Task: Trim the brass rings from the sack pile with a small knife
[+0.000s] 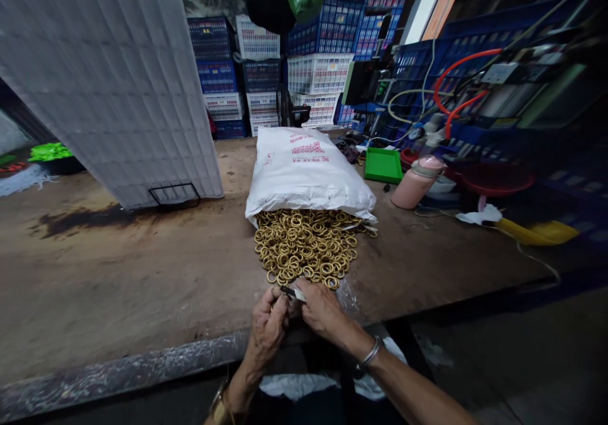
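My left hand (268,325) is closed near the table's front edge, thumb and fingers pinched together; what they hold is too small to make out. Beside it, my right hand (323,310) is closed around a small blade-like tool (289,292) with a narrow dark end and a whitish part. The dark end reaches to the left fingertips. Just beyond both hands lies a heap of gold-coloured rings (304,247). It spreads from the mouth of a white woven sack (308,181) with red print, lying flat on the table.
A wooden table (156,273) carries a tall grey ribbed panel (128,89) on a black wire stand at left. To the right are a green tray (382,164), a pink bottle (414,184) and a yellow scoop-like piece (539,230). Stacked crates (320,73) stand behind.
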A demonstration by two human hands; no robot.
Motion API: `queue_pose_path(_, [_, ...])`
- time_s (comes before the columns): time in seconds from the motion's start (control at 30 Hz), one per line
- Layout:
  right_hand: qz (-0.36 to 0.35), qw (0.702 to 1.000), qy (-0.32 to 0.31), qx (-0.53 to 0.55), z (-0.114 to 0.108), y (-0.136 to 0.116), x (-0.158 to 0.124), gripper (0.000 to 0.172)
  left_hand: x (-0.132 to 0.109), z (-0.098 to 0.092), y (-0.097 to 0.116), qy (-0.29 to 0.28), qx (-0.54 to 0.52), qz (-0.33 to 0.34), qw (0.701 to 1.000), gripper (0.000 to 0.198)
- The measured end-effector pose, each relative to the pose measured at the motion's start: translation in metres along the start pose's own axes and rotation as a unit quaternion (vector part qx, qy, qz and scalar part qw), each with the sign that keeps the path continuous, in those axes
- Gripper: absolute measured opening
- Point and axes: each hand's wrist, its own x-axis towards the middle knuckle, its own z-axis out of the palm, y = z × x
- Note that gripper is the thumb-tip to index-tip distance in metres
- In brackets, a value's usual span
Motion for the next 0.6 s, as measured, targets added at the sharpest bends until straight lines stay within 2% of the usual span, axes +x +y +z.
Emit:
queue_pose_path(0.2, [0.006,0.999,0.004,-0.045,0.01,-0.009,0.005,0.022,-0.008,-0.013,0.001,0.01,-0.001,-0.03,1.0,0.035])
queue_pose_path(0.37, [0.009,0.999,0.02,-0.039,0.014,-0.001,0.014,0.021,-0.026,-0.012,0.015,-0.031,-0.026,0.013,0.999,0.03])
queue_pose_path(0.43, [-0.014,0.999,0.033,0.03,0.011,0.0,0.017,0.014,-0.027,-0.009,0.019,-0.042,-0.096,-0.035,0.994,0.03])
queue_pose_path(0.5, [-0.002,0.988,0.046,0.145,0.009,-0.003,0.019,0.012,-0.023,-0.008,0.02,-0.03,-0.171,-0.078,0.982,0.03])
queue_pose_path(0.6, [0.052,0.938,0.005,0.342,0.01,-0.01,0.019,0.026,-0.016,-0.008,0.019,-0.02,-0.234,-0.081,0.969,0.028])
